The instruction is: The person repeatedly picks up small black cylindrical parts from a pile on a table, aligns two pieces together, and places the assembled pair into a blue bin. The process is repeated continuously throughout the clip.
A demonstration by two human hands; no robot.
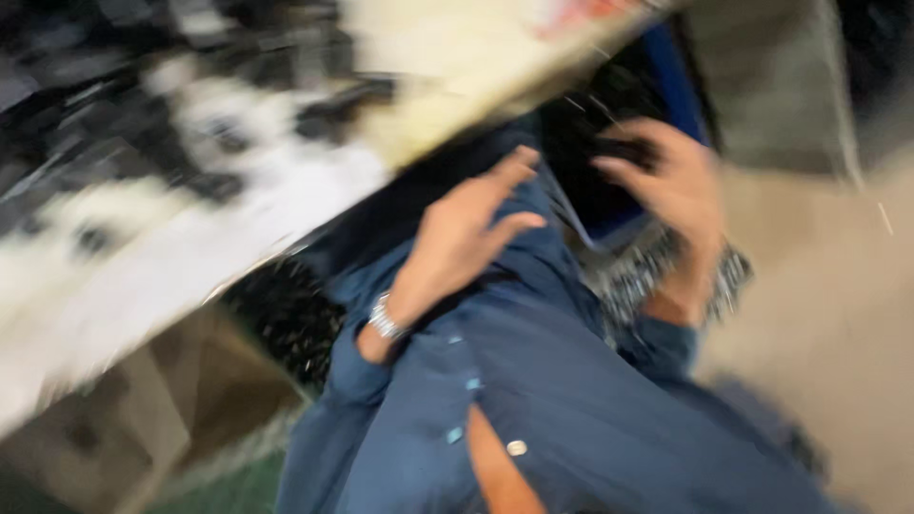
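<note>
Dark object (624, 152), blurred, sits at upper centre-right under right hand (671, 195); fingers curled over it, grip unclear. Left hand (457, 238) w/ fingers apart, above blue shirt (571, 400); silver watch (386, 319) on wrist.

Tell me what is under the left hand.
Under the left hand lies blue cloth, a shirt with pale buttons. What the cloth covers cannot be seen, and blur hides detail. The right hand is apart, over something dark.

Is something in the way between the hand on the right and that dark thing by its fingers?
Nothing visible. The right hand curls its fingers right at the dark thing, though blur hides whether they touch. The left hand is apart, over the blue shirt.
</note>
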